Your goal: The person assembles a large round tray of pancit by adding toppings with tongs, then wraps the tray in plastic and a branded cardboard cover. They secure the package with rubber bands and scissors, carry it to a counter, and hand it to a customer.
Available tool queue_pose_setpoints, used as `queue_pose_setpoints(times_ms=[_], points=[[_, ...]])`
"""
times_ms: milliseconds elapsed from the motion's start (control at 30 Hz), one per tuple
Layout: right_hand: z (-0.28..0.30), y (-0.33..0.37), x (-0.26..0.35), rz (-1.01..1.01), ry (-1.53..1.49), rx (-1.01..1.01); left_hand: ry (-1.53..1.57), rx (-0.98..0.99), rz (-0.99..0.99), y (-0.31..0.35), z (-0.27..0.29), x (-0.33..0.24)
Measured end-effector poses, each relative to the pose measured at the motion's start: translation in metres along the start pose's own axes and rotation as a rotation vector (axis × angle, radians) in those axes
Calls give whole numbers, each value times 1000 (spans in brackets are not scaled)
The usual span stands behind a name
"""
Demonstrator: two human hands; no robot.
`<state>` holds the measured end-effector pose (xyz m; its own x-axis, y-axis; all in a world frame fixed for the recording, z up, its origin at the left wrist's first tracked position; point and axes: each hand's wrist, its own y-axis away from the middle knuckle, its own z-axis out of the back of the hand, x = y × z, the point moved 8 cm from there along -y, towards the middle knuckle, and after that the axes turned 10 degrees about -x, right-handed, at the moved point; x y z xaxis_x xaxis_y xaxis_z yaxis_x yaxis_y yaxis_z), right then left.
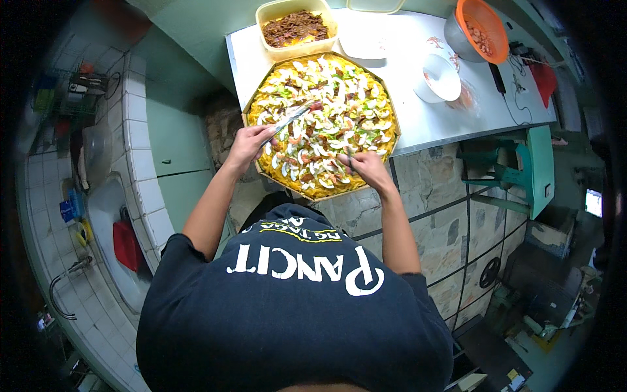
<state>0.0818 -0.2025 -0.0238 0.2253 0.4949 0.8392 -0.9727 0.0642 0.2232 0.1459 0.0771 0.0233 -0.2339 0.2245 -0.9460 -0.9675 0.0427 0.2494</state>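
A large eight-sided tray (pixel 396 128) of yellow noodles lies at the near left part of the white table. Sliced egg, chopped greens and brown and pinkish pieces cover the noodles (pixel 326 117). Over the tray's left side, my left hand (pixel 248 145) is closed round a long silver utensil (pixel 287 119); whether it is tongs or a knife is unclear. A reddish piece (pixel 316 105) shows at its far tip. My right hand (pixel 369 168) is above the lower right of the noodles, fingers closed on a thin dark utensil (pixel 349 155) whose kind is mostly hidden.
Behind the tray stands a plastic tub (pixel 297 51) with dark brown topping. On the white table (pixel 411 130) are a white bowl (pixel 436 78), a clear plastic bag (pixel 465 98), a metal pot (pixel 459 40) and an orange colander (pixel 499 36) holding shrimp-like pieces. A sink (pixel 108 222) is at left.
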Motion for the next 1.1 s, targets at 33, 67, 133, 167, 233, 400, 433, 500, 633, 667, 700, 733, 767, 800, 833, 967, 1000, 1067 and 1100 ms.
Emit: queue_pose_setpoints(times_ms=[33, 67, 133, 167, 233, 400, 433, 500, 633, 667, 700, 733, 767, 800, 833, 967, 1000, 1067, 1100], points=[[-4, -6, 14, 61, -26, 5, 12, 35, 2, -11, -10, 2], [-9, -19, 9, -1, 46, 54, -3, 81, -2, -24, -19, 7], [-10, -39, 5, -93, -20, 67, -50, 120, -2, -34, -29, 0], [-8, -45, 12, -53, -128, 26, -71, 135, 4, -38, -30, -2], [-5, -57, 12, -41, -174, -8, -113, 165, 14, -46, -30, -5], [-2, -53, 17, 10, -170, 15, -125, 163, 35, -51, -25, -1], [-5, -58, 6, 7, -153, 11, -126, 168, 35, -50, -26, -2], [-11, -59, -1, -12, -136, 19, -109, 150, 60, -49, -28, -1], [-17, -63, -8, -67, -145, 14, -125, 163, 71, -48, -32, -3], [-18, -63, -8, -87, -148, 12, -136, 162, 74, -49, -29, -3], [-19, -62, -4, -65, -208, 15, -147, 161, 77, -50, -28, -2], [-20, -59, -1, -43, -269, 17, -158, 160, 80, -51, -26, -2], [-20, -58, 1, -20, -325, 19, -156, 157, 79, -53, -26, 0], [-21, -59, -1, -17, -352, 20, -153, 154, 79, -56, -26, 4], [-23, -61, -7, -13, -379, 22, -151, 150, 78, -58, -27, 7], [-15, -53, 2, -159, -344, 63, -158, 147, 79, -58, -29, 9], [-15, -57, -1, -165, -355, 68, -170, 153, 81, -58, -30, 8], [-16, -66, -4, -175, -375, 80, -182, 153, 84, -58, -29, 6], [-17, -66, -1, -145, -439, 72, -182, 148, 84, -59, -27, 5]])
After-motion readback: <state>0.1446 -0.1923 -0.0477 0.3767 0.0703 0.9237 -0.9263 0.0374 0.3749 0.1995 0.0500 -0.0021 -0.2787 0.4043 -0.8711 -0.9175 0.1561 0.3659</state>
